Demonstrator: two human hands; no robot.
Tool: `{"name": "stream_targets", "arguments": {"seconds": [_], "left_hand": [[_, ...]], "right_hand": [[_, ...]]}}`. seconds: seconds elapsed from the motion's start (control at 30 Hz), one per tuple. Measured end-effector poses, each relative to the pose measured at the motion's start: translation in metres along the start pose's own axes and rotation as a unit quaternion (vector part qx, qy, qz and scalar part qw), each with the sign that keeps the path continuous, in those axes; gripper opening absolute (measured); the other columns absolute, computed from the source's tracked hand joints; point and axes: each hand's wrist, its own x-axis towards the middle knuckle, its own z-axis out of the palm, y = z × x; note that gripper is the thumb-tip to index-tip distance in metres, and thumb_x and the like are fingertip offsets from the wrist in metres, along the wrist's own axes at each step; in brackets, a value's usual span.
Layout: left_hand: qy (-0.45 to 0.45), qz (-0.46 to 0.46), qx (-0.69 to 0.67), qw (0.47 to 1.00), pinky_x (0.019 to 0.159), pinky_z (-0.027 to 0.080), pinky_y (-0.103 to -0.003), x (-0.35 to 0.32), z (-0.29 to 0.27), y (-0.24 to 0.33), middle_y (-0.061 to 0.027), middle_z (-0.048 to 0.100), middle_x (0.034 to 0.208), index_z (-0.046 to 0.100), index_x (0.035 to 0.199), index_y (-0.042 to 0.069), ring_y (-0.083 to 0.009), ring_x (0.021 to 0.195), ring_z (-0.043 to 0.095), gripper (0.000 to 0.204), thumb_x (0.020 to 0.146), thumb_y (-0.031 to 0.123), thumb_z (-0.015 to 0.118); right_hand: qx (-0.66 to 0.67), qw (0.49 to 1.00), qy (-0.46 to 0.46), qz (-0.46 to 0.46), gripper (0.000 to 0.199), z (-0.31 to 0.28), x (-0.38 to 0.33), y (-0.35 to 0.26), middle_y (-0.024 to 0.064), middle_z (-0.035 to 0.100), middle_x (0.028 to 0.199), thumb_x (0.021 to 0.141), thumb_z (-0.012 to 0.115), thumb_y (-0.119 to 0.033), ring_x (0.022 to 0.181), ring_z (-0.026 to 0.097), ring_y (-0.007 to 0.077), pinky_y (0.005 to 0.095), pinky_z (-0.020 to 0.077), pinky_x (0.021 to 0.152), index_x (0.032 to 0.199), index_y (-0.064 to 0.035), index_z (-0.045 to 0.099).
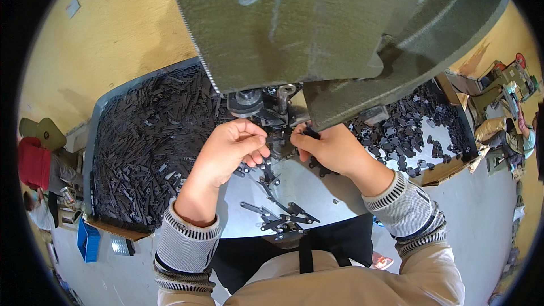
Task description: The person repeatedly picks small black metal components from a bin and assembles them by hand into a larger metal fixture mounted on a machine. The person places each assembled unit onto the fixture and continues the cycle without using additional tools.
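My left hand (233, 148) is just in front of the machine's tooling (249, 102), its thumb and fingertips pinched together. Whatever they hold, if anything, is too small to make out. Across from it, my right hand (328, 146) pinches a small dark metal piece (310, 131), partly covered by the fingers. Below and between my hands, a string of dark joined metal links (269, 184) lies on the pale worktop (323, 204). A cluster of similar riveted links (283, 220) sits near the worktop's front edge.
The big green machine body (277, 28) overhangs the work area. A tray on the left carries a heap of long dark metal strips (153, 136); small dark plates (396, 141) lie heaped on the right. A blue bin (88, 241) stands on the floor. People are at both sides.
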Motion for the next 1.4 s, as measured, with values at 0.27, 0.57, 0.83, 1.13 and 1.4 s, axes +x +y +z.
{"name": "stream_targets", "arguments": {"seconds": [0.27, 0.57, 0.83, 1.13, 1.4], "left_hand": [[-0.004, -0.011, -0.014, 1.0, 0.053, 0.049, -0.021, 0.001, -0.002, -0.001, -0.011, 0.066, 0.075, 0.061, 0.091, -0.002, -0.0116, 0.058, 0.06, 0.009, 0.087, 0.006, 0.064], [0.017, -0.016, -0.02, 1.0, 0.051, 0.047, -0.021, -0.002, 0.0, 0.003, -0.0097, 0.065, 0.072, 0.06, 0.091, -0.001, -0.0111, 0.055, 0.058, 0.01, 0.088, 0.008, 0.064], [0.081, 0.081, -0.103, 0.988, 0.051, 0.035, -0.017, -0.004, -0.005, 0.004, -0.0009, 0.057, 0.073, 0.059, 0.089, 0.003, -0.0042, 0.058, 0.047, 0.005, 0.087, 0.008, 0.059], [0.154, 0.163, -0.1, 0.969, 0.055, 0.036, -0.016, -0.006, -0.011, 0.006, 0.0023, 0.055, 0.076, 0.059, 0.087, 0.005, -0.0037, 0.063, 0.048, 0.006, 0.083, 0.006, 0.054], [0.139, 0.149, -0.067, 0.977, 0.056, 0.038, -0.018, -0.004, -0.005, 0.005, 0.0032, 0.053, 0.072, 0.058, 0.088, 0.004, -0.0057, 0.063, 0.049, 0.007, 0.083, 0.003, 0.054]], "right_hand": [[-0.121, 0.977, 0.02, -0.173, 0.012, -0.023, -0.028, 0.006, 0.0082, 0.065, 0.079, 0.08, 0.068, -0.009, 0.066, 0.063, 0.0207, 0.0312, 0.0484, 0.061, 0.091, -0.0045, 0.067], [-0.267, 0.93, 0.009, -0.251, 0.012, -0.032, -0.041, 0.019, 0.01, 0.059, 0.084, 0.074, 0.069, -0.007, 0.071, 0.061, 0.0308, 0.0368, 0.0502, 0.065, 0.085, -0.0064, 0.066], [-0.226, 0.918, 0.173, -0.275, 0.012, -0.025, -0.024, 0.01, 0.0128, 0.062, 0.068, 0.075, 0.067, -0.009, 0.059, 0.062, 0.0291, 0.0343, 0.0487, 0.054, 0.086, -0.0055, 0.063], [-0.214, 0.899, 0.144, -0.355, 0.013, 0.008, 0.003, 0.005, 0.0113, 0.066, 0.078, 0.079, 0.072, -0.014, 0.069, 0.065, 0.0273, 0.0333, 0.0515, 0.058, 0.09, -0.0091, 0.068], [-0.03, 0.975, 0.113, -0.189, 0.014, 0.008, 0.0, 0.014, 0.0113, 0.067, 0.083, 0.084, 0.065, -0.016, 0.07, 0.062, 0.017, 0.0307, 0.0487, 0.063, 0.091, -0.0043, 0.068]]}}
